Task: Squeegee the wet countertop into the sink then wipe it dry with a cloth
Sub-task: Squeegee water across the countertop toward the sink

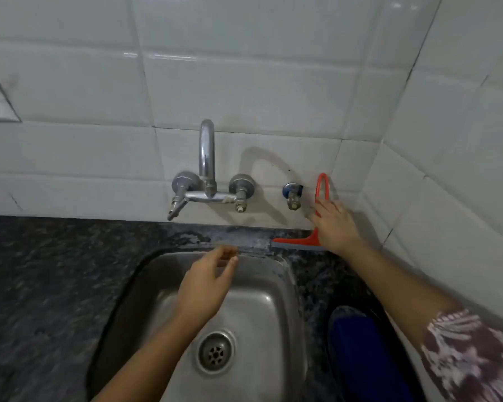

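Squeegee step: right hand (pixel 336 224) grips red squeegee (pixel 299 243) on the wet countertop (pixel 55 271) strip behind sink (pixel 276 285), left hand (pixel 206 288) loosely spread, empty; next likely drag blade sinkward.

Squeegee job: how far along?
Barely started. Nothing looks done: wet streaks remain on the countertop behind the sink. In hand: right hand on the red squeegee by the wall; left hand empty. Left: squeegeeing, cloth drying.

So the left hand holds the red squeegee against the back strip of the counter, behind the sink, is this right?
Not quite: the head view shows the right hand holding the red squeegee, not the left. The left hand hovers empty over the sink. The rest is right.
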